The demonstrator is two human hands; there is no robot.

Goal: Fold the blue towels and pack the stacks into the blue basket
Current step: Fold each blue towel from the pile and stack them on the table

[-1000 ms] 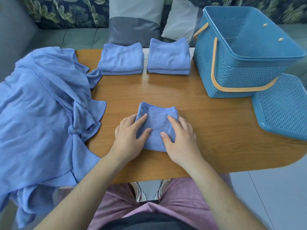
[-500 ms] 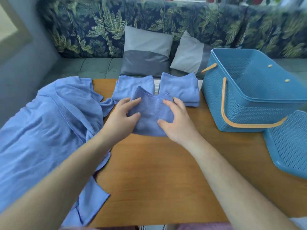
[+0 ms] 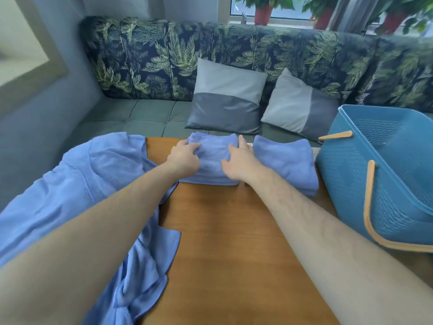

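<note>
A folded blue towel [image 3: 212, 156] lies on top of the left stack [image 3: 208, 180] at the far edge of the wooden table [image 3: 234, 242]. My left hand [image 3: 185, 158] grips its left side with curled fingers. Its right side is held by my right hand [image 3: 239, 161], thumb along the far corner and fingers on top. A second folded stack [image 3: 289, 163] sits just to the right. The blue basket [image 3: 386, 174] with tan handles stands at the table's right end; no towels show inside it. A heap of unfolded blue towels [image 3: 93, 184] covers the table's left side.
Behind the table runs a sofa with a leaf-print back [image 3: 234, 57] and two grey cushions [image 3: 226, 99]. Bare wood lies between my forearms in the middle of the table. The basket's side stands close to the right stack.
Both hands lifted the folded towel from the near middle of the table, carried it away from me and set it on the left stack. My view tilted upward.
</note>
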